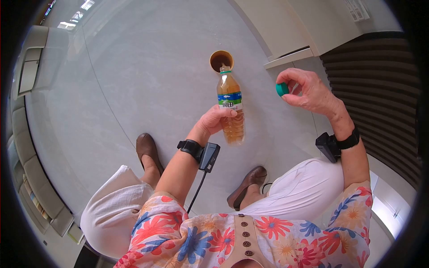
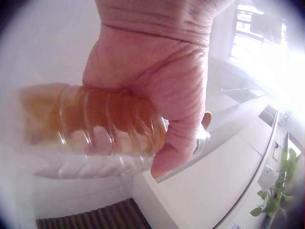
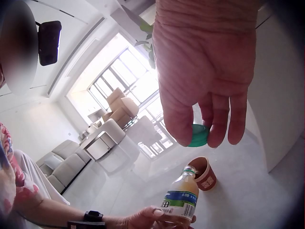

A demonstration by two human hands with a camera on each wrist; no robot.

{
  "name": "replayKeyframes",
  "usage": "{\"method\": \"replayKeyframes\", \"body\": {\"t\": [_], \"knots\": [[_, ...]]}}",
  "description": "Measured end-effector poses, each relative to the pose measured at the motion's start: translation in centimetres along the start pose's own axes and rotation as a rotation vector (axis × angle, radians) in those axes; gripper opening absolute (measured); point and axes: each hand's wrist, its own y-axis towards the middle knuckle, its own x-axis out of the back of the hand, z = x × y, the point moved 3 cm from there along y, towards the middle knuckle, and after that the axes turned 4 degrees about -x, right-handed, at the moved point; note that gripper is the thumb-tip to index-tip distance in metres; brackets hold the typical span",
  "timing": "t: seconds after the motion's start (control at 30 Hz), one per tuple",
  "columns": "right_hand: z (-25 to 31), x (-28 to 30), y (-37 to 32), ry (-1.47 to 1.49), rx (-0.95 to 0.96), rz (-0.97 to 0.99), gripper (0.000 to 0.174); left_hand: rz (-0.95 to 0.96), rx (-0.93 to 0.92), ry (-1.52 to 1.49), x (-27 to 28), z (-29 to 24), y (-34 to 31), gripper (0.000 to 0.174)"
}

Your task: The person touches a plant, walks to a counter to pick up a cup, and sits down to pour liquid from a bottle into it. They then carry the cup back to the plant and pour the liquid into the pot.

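Note:
My left hand (image 1: 213,119) grips a clear plastic bottle (image 1: 229,87) of amber liquid around its lower half, thumb across the label. The bottle is tipped, its uncapped mouth at the rim of a paper cup (image 1: 211,62). Brown liquid shows inside the cup, which stands on the floor. In the left wrist view, the liquid (image 2: 109,114) lies along one side of the tilted bottle. Off to the right, my right hand (image 1: 308,91) pinches a green bottle cap (image 1: 282,89) between thumb and fingers. The right wrist view shows the cap's hollow side partly, above the cup.
Pale glossy floor tiles (image 1: 147,80) surround the cup. A cream cabinet (image 1: 308,27) stands at the far right, beside a dark ribbed mat (image 1: 371,89). My brown shoes (image 1: 248,185) are planted either side of the bottle. Grey sofas (image 1: 33,156) line the left.

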Motion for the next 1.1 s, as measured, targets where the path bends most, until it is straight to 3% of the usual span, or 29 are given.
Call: {"method": "replayKeyframes", "body": {"t": [0.33, 1.1], "knots": [[-0.1, 0.2, -0.2, 0.011, 0.003, -0.017, 0.022, -0.059, -0.087, 0.177, 0.9, -0.8, 0.5, 0.038], [0.1, 0.1, -0.4, 0.009, -0.028, -0.007, 0.022, -0.027, -0.029, 0.062, 0.2, 0.0, 0.6, 0.04]]}}
